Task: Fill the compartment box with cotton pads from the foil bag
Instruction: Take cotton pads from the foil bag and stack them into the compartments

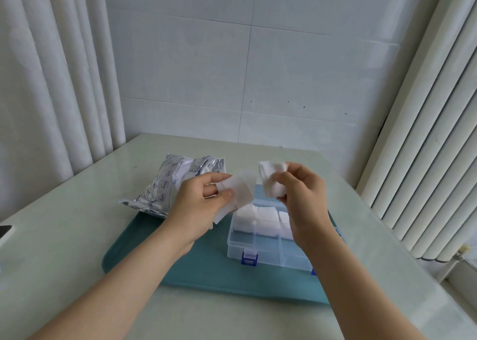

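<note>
In the head view, centre frame, the left hand [198, 200] pinches a flat, soft square cotton pad [238, 194] and the right hand [302, 192] grips a crumpled wad of pads [272, 182], both above the clear plastic compartment box [271, 259]. The box lies long side left to right on a smooth teal tray [193, 270], blue latch [249, 258] toward the bottom edge, its far cells packed with white pads [258, 215]. The crinkled foil bag [165, 185] lies left of centre, running from lower left to upper right.

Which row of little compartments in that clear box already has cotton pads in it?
The far row, away from the blue latch: white cotton pads fill its compartments. The near row beside the latch shows only clear plastic.
</note>
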